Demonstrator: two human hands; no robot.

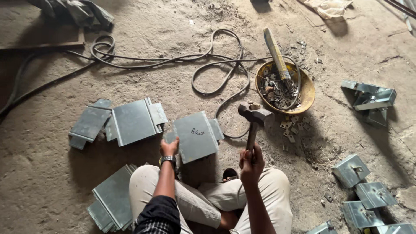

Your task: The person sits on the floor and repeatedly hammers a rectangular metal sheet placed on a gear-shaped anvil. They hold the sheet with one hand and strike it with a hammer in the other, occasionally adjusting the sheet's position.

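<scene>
I sit on a dusty floor, knees in light trousers at the bottom of the view. My right hand [251, 162] grips the wooden handle of a hammer [255, 116], whose dark steel head is raised above the floor. My left hand [169, 148], a watch on its wrist, holds the near left edge of a grey folded sheet-metal plate [197, 136] lying flat in front of me. The hammer head hovers just right of that plate.
More grey metal plates [130, 121] lie to the left, and a stack [112, 201] by my left knee. Small metal brackets [362, 190] sit at the right. A yellow bowl [308, 89] holds scrap pieces and a tool. Black cable [216, 78] loops across the floor.
</scene>
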